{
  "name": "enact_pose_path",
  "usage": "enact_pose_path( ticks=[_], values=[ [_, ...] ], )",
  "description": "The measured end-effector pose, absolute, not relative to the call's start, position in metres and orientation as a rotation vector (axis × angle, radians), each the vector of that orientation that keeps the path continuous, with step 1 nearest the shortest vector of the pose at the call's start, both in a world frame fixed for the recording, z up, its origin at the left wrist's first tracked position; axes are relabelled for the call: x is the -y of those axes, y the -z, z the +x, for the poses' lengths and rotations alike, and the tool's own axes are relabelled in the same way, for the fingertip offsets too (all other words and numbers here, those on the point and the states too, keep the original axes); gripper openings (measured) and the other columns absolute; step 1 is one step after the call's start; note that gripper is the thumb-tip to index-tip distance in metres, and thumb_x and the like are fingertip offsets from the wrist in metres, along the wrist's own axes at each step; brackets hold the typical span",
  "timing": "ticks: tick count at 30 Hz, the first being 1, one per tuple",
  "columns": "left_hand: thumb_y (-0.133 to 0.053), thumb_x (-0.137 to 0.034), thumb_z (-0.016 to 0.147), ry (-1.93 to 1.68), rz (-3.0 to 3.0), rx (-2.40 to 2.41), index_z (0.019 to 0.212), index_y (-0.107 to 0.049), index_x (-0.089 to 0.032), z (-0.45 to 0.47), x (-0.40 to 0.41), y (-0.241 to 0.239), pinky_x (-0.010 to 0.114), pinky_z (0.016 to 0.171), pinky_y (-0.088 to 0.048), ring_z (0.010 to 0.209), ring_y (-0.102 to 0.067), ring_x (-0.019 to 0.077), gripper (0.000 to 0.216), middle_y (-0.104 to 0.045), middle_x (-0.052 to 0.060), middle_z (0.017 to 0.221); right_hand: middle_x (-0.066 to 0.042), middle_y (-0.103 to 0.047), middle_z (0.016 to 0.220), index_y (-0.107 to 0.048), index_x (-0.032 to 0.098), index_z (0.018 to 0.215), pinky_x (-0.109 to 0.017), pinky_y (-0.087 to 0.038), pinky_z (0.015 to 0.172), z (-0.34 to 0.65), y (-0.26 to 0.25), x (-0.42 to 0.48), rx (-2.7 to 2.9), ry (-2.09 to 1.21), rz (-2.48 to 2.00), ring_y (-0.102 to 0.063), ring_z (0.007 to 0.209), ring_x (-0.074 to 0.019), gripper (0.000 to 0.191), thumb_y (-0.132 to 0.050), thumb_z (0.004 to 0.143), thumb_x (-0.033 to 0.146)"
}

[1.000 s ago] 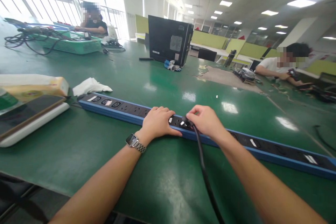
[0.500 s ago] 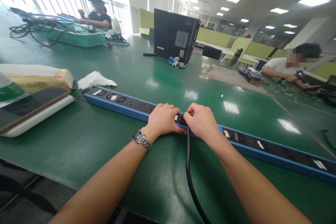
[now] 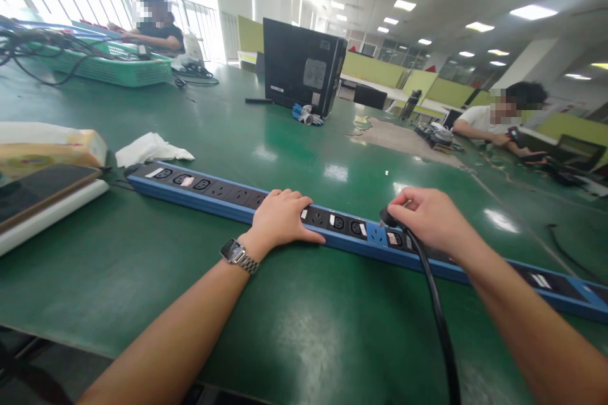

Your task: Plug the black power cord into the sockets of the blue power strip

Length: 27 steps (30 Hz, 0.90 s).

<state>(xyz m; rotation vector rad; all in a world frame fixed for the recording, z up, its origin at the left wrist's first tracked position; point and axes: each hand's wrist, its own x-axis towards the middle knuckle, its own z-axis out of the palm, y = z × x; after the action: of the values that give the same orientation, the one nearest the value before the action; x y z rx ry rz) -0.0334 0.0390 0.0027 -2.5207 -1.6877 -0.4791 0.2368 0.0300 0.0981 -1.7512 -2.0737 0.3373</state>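
Note:
A long blue and black power strip (image 3: 228, 210) lies slantwise across the green table, with rows of sockets on its top. My left hand (image 3: 279, 218) grips it left of centre, fingers over the far edge and thumb along the near side. In my right hand (image 3: 425, 215) is a black plug (image 3: 388, 218), pinched between thumb and fingers. The plug is held just above the strip near a blue socket (image 3: 377, 235), out of any socket. From it a thick black cable (image 3: 437, 316) hangs toward the table's near edge.
A phone (image 3: 47, 193), a tissue pack (image 3: 57, 145) and a crumpled tissue (image 3: 152, 149) lie at left. Farther back are a green basket (image 3: 137, 73) of cables, a black computer case (image 3: 299, 66) and gloves (image 3: 308, 115). Two people sit across the table.
My right hand has drawn the plug up from the strip's middle and moved right with it, baring the sockets there. My left hand keeps its hold; the view has shifted slightly.

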Motion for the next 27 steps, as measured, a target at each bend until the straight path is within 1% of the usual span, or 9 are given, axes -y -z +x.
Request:
enact_pose_path(
  ticks=[4, 7, 11, 15, 22, 25, 27],
  values=[
    [-0.058, -0.089, 0.059, 0.479, -2.524, 1.684, 0.107, -0.068, -0.022, -0.033, -0.039, -0.003, 0.040, 0.088, -0.042, 0.096, -0.064, 0.0292, 0.083, -0.071, 0.008, 0.100, -0.001, -0.062, 0.052, -0.067, 0.020, 0.069, -0.026, -0.035, 0.051, 0.248, -0.063, -0.031, 2.033, -0.410, -1.780, -0.055, 0.050, -0.0152, 0.021, -0.053, 0.073, 0.035],
    [-0.058, -0.090, 0.058, 0.477, -2.519, 1.696, 0.107, -0.067, -0.023, -0.034, -0.040, -0.002, 0.040, 0.089, -0.041, 0.097, -0.063, 0.0289, 0.083, -0.071, 0.008, 0.102, -0.001, -0.062, 0.052, -0.065, 0.020, 0.066, -0.026, -0.035, 0.052, 0.246, -0.052, -0.032, 2.027, -0.304, -1.807, -0.056, 0.052, -0.0156, 0.018, -0.054, 0.071, 0.034],
    [-0.058, -0.090, 0.059, 0.468, -2.530, 1.696, 0.109, -0.067, -0.023, -0.034, -0.041, -0.002, 0.041, 0.090, -0.042, 0.097, -0.064, 0.0295, 0.084, -0.071, 0.008, 0.102, -0.001, -0.062, 0.051, -0.066, 0.021, 0.065, -0.026, -0.035, 0.053, 0.245, -0.055, -0.030, 1.989, -0.276, -1.864, -0.056, 0.052, -0.0157, 0.018, -0.054, 0.071, 0.034],
    [-0.057, -0.090, 0.059, 0.488, -2.535, 1.690, 0.110, -0.067, -0.022, -0.034, -0.041, -0.001, 0.042, 0.090, -0.042, 0.097, -0.064, 0.0299, 0.085, -0.071, 0.008, 0.102, 0.000, -0.059, 0.049, -0.067, 0.021, 0.065, -0.026, -0.034, 0.054, 0.244, -0.057, -0.027, 2.007, -0.243, -1.888, -0.054, 0.052, -0.0156, 0.018, -0.056, 0.071, 0.034],
    [-0.057, -0.090, 0.059, 0.466, -2.527, 1.694, 0.110, -0.067, -0.022, -0.034, -0.041, -0.002, 0.042, 0.090, -0.042, 0.098, -0.064, 0.0302, 0.085, -0.072, 0.009, 0.104, -0.001, -0.062, 0.056, -0.068, 0.020, 0.068, -0.027, -0.034, 0.056, 0.236, -0.049, -0.025, 2.153, -0.229, -1.760, -0.054, 0.056, -0.0154, 0.019, -0.055, 0.074, 0.033],
    [-0.057, -0.089, 0.060, 0.460, -2.523, 1.690, 0.111, -0.067, -0.022, -0.034, -0.041, -0.003, 0.042, 0.090, -0.043, 0.098, -0.064, 0.0300, 0.085, -0.071, 0.009, 0.104, -0.003, -0.066, 0.060, -0.068, 0.019, 0.070, -0.027, -0.038, 0.056, 0.250, -0.068, -0.022, 1.956, -0.271, -1.696, -0.057, 0.056, -0.0161, 0.020, -0.057, 0.075, 0.035],
    [-0.057, -0.089, 0.060, 0.453, -2.526, 1.680, 0.111, -0.067, -0.021, -0.034, -0.040, -0.003, 0.041, 0.090, -0.043, 0.098, -0.064, 0.0299, 0.085, -0.071, 0.009, 0.103, -0.005, -0.070, 0.067, -0.070, 0.018, 0.077, -0.027, -0.040, 0.054, 0.272, -0.088, -0.017, 1.698, -0.238, -1.637, -0.059, 0.057, -0.0164, 0.025, -0.059, 0.076, 0.041]
  ],
)
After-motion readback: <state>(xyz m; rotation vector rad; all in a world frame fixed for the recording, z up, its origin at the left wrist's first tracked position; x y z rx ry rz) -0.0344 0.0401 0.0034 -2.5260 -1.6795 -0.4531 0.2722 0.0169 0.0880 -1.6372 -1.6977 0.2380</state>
